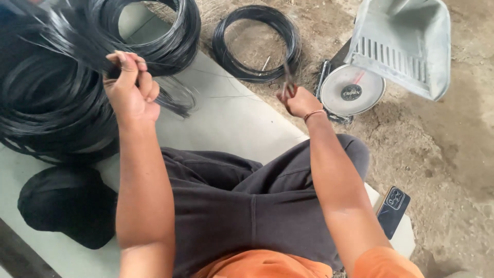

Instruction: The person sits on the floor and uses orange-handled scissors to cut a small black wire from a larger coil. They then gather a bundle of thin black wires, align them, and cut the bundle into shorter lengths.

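Observation:
My left hand (pixel 129 85) is closed around a bundle of thin black wire strands (pixel 77 41) that fan up and left from the fist, with cut ends poking out below it. My right hand (pixel 297 100) grips a small dark tool, blurred, that looks like pliers or cutters (pixel 288 77), held upright. A fine wire strand stretches between the two hands. Large coils of black wire (pixel 51 108) lie to my left. A smaller black wire coil (pixel 256 44) rests on the dirt ahead.
I sit cross-legged on a pale mat (pixel 231 118). A round dial weighing scale (pixel 352 90) with a grey metal pan (pixel 406 44) stands ahead to the right. A phone (pixel 393 208) lies by my right knee. A black bundle (pixel 67 206) sits at lower left.

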